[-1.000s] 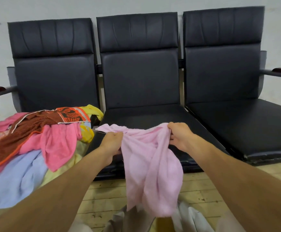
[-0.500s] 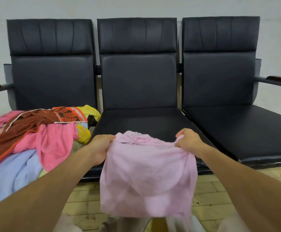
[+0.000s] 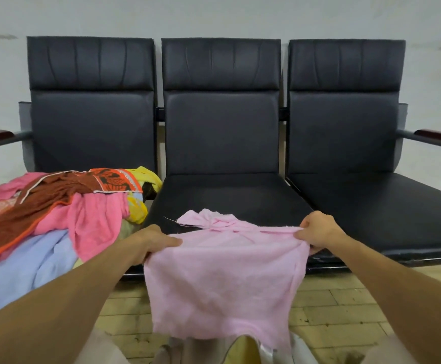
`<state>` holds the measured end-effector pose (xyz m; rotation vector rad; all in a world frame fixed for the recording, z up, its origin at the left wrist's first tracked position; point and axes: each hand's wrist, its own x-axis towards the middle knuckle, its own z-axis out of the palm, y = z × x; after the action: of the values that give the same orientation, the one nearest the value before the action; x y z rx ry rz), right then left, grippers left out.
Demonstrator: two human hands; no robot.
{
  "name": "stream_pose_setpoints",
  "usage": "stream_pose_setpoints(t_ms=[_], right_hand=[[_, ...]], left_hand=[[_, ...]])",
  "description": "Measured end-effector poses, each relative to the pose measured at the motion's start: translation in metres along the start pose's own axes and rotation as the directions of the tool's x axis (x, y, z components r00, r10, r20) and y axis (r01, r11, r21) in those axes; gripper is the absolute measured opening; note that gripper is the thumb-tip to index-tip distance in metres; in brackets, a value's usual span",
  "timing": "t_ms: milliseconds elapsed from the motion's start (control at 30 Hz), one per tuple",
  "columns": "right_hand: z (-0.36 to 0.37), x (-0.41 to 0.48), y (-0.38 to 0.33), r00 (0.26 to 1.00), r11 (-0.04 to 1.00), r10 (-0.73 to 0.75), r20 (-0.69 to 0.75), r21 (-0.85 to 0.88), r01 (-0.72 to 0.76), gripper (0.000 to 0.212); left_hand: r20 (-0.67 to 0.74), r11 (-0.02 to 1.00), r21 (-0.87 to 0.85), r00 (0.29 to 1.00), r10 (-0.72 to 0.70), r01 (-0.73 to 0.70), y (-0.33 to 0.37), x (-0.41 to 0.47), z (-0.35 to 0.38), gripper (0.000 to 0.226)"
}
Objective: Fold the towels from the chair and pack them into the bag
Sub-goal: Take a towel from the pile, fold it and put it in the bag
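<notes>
Three black chairs stand joined in a row, and I face the middle chair point(image 3: 220, 132). One has its seat left of it and one right, each with a single outer armrest cut off by the frame edge. On the seat left of the middle chair lies one pile of towels point(image 3: 56, 222). I make out pink, brown, blue and yellow cloth, too tangled to count, and its left side runs out of view. One light pink towel point(image 3: 222, 279) hangs in front of the middle chair's seat, its top bunched on the front edge. My two hands are apart. My left hand point(image 3: 151, 241) grips its upper left corner and my right hand point(image 3: 316, 229) pinches the upper right. Below the towel, something pale point(image 3: 243, 350) is mostly hidden.
</notes>
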<state>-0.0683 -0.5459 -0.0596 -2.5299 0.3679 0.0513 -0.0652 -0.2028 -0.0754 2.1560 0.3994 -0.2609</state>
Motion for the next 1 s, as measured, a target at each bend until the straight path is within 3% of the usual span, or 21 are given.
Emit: stream_pose_setpoints(t_ms=[67, 133, 233, 333, 467, 600, 733, 767, 800, 867, 900, 933, 1000], right_hand=[[-0.004, -0.007, 0.001, 0.993, 0.979, 0.064, 0.100, 0.185, -0.082, 0.010], [-0.008, -0.012, 0.000, 0.973, 0.907, 0.077, 0.219, 0.390, -0.160, 0.018], [-0.014, -0.019, -0.010, 0.951, 0.730, 0.004, 0.310, 0.649, -0.214, 0.018], [-0.015, -0.022, -0.020, 0.962, 0.515, -0.045, 0.268, 0.832, -0.207, 0.025], [-0.016, -0.021, -0.028, 0.984, 0.288, -0.009, 0.177, 0.943, -0.167, 0.021], [-0.015, -0.018, -0.030, 0.990, 0.230, -0.042, 0.136, 0.965, -0.123, 0.026], [-0.022, -0.006, -0.032, 0.989, 0.064, 0.145, 0.019, 0.998, -0.028, 0.027], [-0.024, -0.002, -0.032, 0.979, 0.117, 0.203, -0.026, 0.993, 0.002, 0.031], [-0.028, -0.005, -0.034, 0.968, 0.275, 0.232, -0.098, 0.961, 0.032, 0.032], [-0.037, -0.016, -0.039, 0.951, 0.738, 0.240, -0.194, 0.673, -0.049, 0.027], [-0.037, -0.024, -0.042, 0.951, 0.894, 0.214, -0.222, 0.438, -0.098, 0.023], [-0.040, -0.028, -0.046, 0.942, 0.955, 0.205, -0.265, 0.265, -0.133, 0.021], [-0.044, -0.019, -0.044, 0.948, 0.972, 0.171, -0.267, 0.203, -0.118, 0.020]], left_hand=[[0.010, 0.999, 0.032, 1.000, 0.019, -0.019, 0.002, -0.005, -0.001, 0.039], [0.060, 0.996, -0.045, 0.995, 0.077, -0.074, 0.009, -0.010, 0.000, 0.021], [0.179, 0.958, -0.247, 0.965, 0.193, -0.146, 0.020, -0.017, 0.004, 0.030], [0.169, 0.885, -0.427, 0.945, 0.281, -0.187, 0.033, -0.021, 0.011, 0.031], [0.109, 0.800, -0.550, 0.930, 0.352, -0.238, 0.046, -0.028, 0.011, 0.026], [-0.010, 0.678, -0.693, 0.943, 0.332, -0.245, 0.050, -0.031, 0.001, 0.024], [-0.120, 0.510, -0.817, 0.945, 0.305, -0.269, 0.048, -0.031, -0.015, 0.028], [-0.164, 0.488, -0.823, 0.945, 0.284, -0.289, 0.048, -0.034, -0.018, 0.023], [-0.198, 0.471, -0.825, 0.941, 0.273, -0.310, 0.048, -0.035, -0.020, 0.020], [-0.242, 0.482, -0.808, 0.937, 0.254, -0.339, 0.048, -0.038, -0.022, 0.017], [-0.250, 0.499, -0.794, 0.935, 0.252, -0.347, 0.048, -0.041, -0.021, 0.015], [-0.258, 0.507, -0.786, 0.932, 0.253, -0.355, 0.049, -0.042, -0.021, 0.013], [-0.262, 0.519, -0.780, 0.936, 0.236, -0.350, 0.049, -0.042, -0.020, 0.013]])
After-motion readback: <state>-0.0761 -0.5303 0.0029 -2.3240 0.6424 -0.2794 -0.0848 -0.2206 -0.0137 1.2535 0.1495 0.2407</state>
